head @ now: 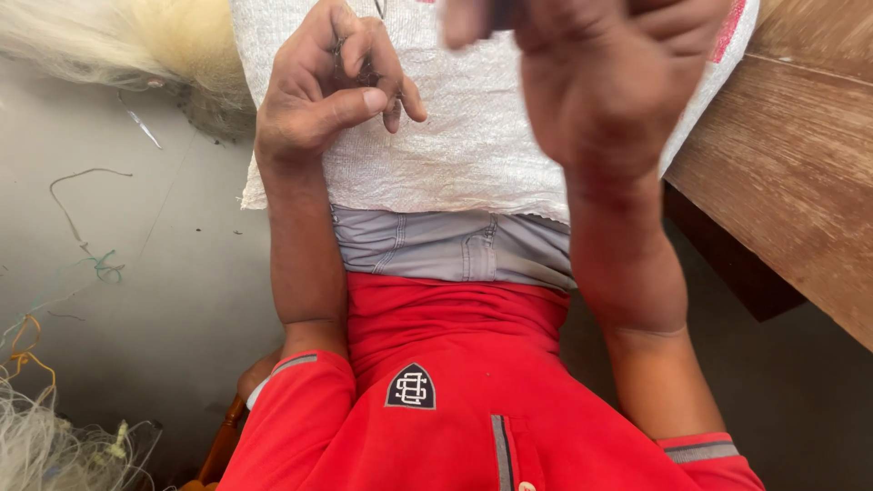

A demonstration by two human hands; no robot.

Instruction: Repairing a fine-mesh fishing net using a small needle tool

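I look down at my lap, where a white woven sack point(455, 136) lies over grey shorts point(455, 245) below my red shirt. My left hand point(332, 86) rests over the sack with its fingers pinched on a thin dark thread point(379, 9) that is hard to make out. My right hand point(600, 73) is raised close to the camera and blurred. It is curled into a fist around a small dark object point(500, 11) cut off by the top edge.
A brown wooden bench point(791, 164) runs along the right. A pale heap of fishing net point(136, 36) lies at top left and more net point(45, 445) at bottom left. Loose bits of string point(91, 264) lie on the grey concrete floor.
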